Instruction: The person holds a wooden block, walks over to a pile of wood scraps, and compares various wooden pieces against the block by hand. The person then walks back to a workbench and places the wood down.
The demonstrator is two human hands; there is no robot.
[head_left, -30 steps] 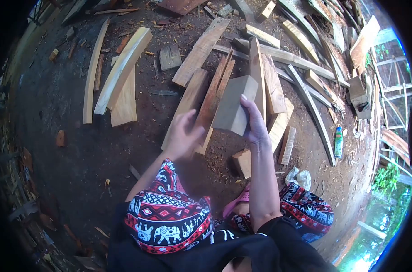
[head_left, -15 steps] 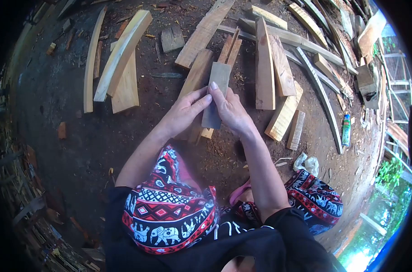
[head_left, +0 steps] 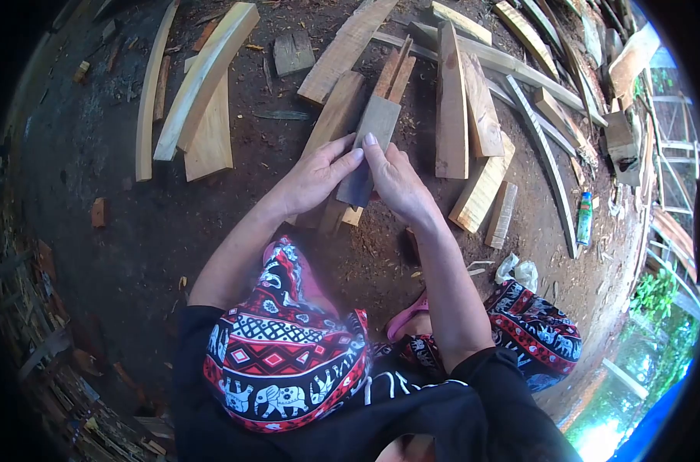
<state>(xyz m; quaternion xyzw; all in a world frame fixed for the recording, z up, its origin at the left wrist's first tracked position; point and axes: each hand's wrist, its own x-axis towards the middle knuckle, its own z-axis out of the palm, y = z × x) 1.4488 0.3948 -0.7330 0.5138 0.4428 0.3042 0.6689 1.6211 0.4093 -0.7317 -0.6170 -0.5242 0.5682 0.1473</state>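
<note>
A flat, grey-brown rectangular block [head_left: 384, 117] is gripped between both my hands, its lower end darker. My left hand [head_left: 317, 181] holds its left edge, thumb pointing up and right. My right hand [head_left: 400, 183] wraps the right edge, with its thumb lying on the top face. Beyond the block's far end, a reddish-brown wooden piece with a lengthwise slot [head_left: 394, 71] sticks out; whether they touch is unclear. A thick plank [head_left: 336, 112] lies just left of the block. The fingers beneath the block are mostly hidden.
Curved timber pieces [head_left: 216, 73] lie at the left, and upright-looking planks [head_left: 451, 108] at the right. A small block [head_left: 501, 215], a green bottle [head_left: 585, 219] and crumpled plastic [head_left: 525, 276] are on the dirt floor. Scrap wood lines the left edge.
The block has turned slightly clockwise, its far end shifting up and to the right. Both hands have moved a little with it, and the view has shifted slightly.
</note>
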